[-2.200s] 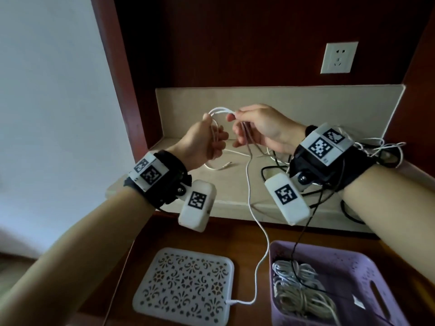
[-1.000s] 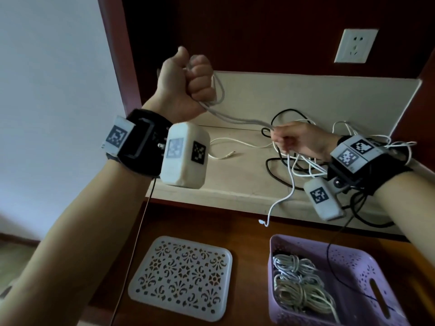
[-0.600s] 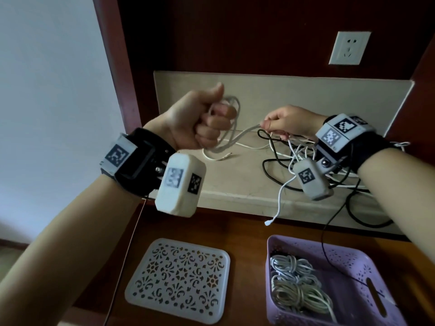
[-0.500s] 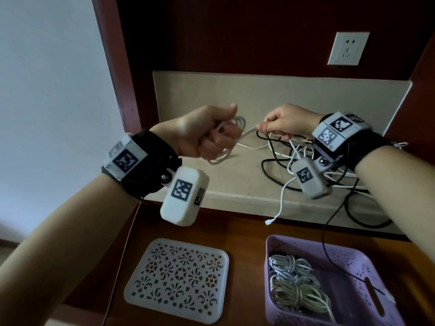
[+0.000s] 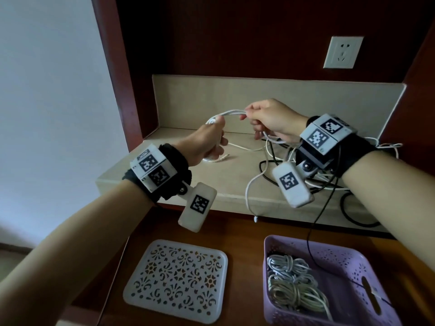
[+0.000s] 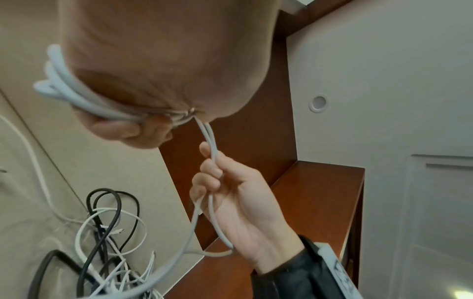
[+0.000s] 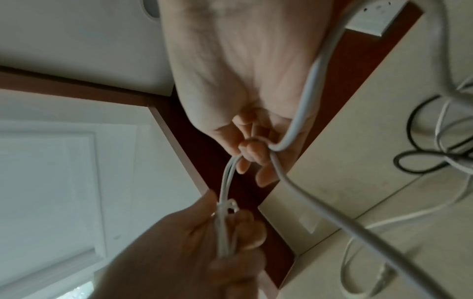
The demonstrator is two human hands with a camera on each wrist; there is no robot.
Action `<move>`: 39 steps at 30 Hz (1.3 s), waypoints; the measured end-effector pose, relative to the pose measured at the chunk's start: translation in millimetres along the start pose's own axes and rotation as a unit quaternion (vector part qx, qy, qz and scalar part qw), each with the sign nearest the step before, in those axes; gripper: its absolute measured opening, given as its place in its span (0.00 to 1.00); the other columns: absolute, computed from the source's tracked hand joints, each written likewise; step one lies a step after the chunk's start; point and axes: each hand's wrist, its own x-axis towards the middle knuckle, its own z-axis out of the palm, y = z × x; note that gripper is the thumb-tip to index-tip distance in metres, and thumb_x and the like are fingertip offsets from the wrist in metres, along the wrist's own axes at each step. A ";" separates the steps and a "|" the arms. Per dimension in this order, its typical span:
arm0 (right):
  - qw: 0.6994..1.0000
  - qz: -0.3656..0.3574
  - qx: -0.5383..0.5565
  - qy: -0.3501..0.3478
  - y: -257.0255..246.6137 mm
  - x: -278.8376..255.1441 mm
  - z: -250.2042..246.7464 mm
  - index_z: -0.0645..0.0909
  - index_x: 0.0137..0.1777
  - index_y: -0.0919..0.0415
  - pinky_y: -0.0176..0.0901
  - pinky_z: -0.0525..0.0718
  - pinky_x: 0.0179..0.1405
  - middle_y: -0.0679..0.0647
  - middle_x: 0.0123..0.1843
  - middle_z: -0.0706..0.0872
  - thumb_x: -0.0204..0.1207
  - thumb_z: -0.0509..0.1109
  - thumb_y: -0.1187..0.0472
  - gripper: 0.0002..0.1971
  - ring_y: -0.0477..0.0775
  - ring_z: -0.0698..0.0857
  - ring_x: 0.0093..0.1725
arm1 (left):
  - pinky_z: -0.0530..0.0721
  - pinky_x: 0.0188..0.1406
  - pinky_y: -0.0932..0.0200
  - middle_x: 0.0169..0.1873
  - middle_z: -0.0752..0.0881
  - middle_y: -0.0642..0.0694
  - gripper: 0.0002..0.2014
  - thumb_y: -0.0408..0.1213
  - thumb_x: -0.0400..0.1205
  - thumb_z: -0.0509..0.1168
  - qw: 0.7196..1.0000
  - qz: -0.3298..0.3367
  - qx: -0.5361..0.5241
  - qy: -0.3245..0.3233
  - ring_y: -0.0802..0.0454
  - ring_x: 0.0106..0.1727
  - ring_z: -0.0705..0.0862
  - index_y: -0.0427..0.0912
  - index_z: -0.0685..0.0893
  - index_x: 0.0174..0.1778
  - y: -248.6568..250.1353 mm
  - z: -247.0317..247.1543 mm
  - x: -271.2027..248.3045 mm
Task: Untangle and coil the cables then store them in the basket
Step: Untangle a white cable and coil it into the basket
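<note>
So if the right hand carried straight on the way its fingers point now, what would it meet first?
Most likely the left hand. The right hand points leftward along the short stretch of white cable held between the two; nothing else shows in that gap, though depth is uncertain.

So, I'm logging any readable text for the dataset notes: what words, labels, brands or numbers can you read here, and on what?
No words, brands or numbers can be read in any view.
Black-and-white square code markers, patterns without letters: on the left wrist camera rig and the right wrist camera rig.
Wall socket: slots only, no lettering visible.
Small white tag on the purple basket: too small to read.
</note>
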 end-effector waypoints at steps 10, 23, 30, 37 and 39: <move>0.989 0.015 0.116 -0.094 -8.1 -13.3 26.0 0.73 0.41 0.62 0.40 0.83 0.27 0.52 0.28 0.71 0.85 0.56 0.66 0.11 0.47 0.74 0.24 | 0.81 0.43 0.49 0.43 0.81 0.40 0.23 0.52 0.89 0.41 0.940 0.014 -0.333 0.071 0.45 0.37 0.81 0.35 0.72 0.54 25.0 5.7 19.6; 0.985 -0.005 -0.033 -0.171 14.7 -25.4 16.0 0.70 0.32 0.59 0.37 0.65 0.29 0.41 0.18 0.64 0.86 0.53 0.56 0.19 0.41 0.61 0.20 | 0.59 0.12 0.71 0.11 0.60 0.53 0.26 0.53 0.89 0.39 0.851 0.075 -0.520 -0.010 0.59 0.10 0.58 0.45 0.59 0.26 52.6 -22.4 16.3; 0.967 -0.023 -0.183 -0.177 23.4 -18.4 1.8 0.75 0.32 0.54 0.37 0.70 0.39 0.46 0.28 0.74 0.84 0.59 0.60 0.16 0.44 0.70 0.30 | 0.52 0.08 0.67 0.11 0.60 0.54 0.26 0.46 0.87 0.43 0.884 0.083 -0.448 -0.104 0.59 0.09 0.56 0.46 0.64 0.21 49.2 -30.0 3.6; 0.956 -0.032 -0.276 -0.097 32.1 -15.0 -21.5 0.80 0.40 0.49 0.19 0.69 0.40 0.41 0.43 0.82 0.82 0.62 0.56 0.10 0.34 0.77 0.42 | 0.49 0.10 0.68 0.19 0.49 0.55 0.29 0.46 0.86 0.41 0.935 0.051 -0.294 -0.192 0.57 0.17 0.46 0.48 0.68 0.17 44.3 -45.1 -8.2; 0.956 -0.050 -0.280 -0.071 30.2 -11.4 -23.6 0.81 0.41 0.49 0.24 0.68 0.33 0.39 0.35 0.79 0.81 0.64 0.57 0.08 0.37 0.76 0.36 | 0.47 0.11 0.67 0.19 0.49 0.55 0.30 0.47 0.86 0.40 0.945 0.031 -0.256 -0.202 0.57 0.17 0.45 0.48 0.68 0.16 41.7 -41.3 -10.6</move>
